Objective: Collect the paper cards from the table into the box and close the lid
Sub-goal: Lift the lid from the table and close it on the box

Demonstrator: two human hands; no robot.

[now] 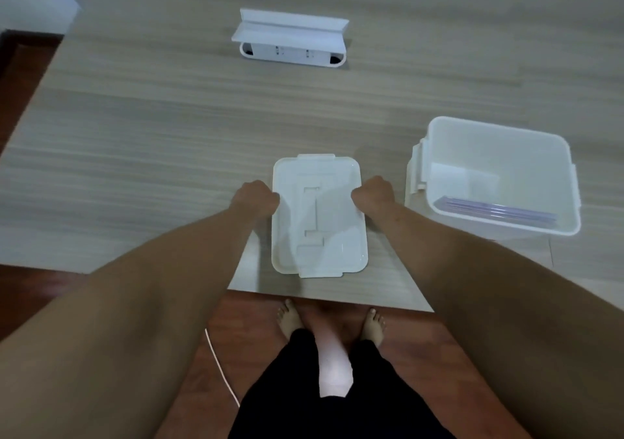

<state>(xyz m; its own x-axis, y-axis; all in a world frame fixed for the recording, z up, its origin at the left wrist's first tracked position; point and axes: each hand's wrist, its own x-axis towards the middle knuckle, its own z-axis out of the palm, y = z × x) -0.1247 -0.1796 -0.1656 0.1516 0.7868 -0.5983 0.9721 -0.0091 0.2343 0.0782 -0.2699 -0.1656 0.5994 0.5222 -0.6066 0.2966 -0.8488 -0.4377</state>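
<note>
A white translucent lid (319, 215) lies flat near the table's front edge. My left hand (256, 197) grips its left rim and my right hand (373, 193) grips its right rim, fingers curled around the edges. To the right stands the open white plastic box (553, 161). A stack of purple-edged paper cards (496, 210) lies on the box floor against the near wall. No loose cards show on the tabletop.
A white power-strip holder (292, 38) with a folded cover sits at the far middle of the wooden table (135, 134). My bare feet stand on the red-brown floor (422, 344) below the table's front edge. A thin white cable (219, 367) runs across the floor.
</note>
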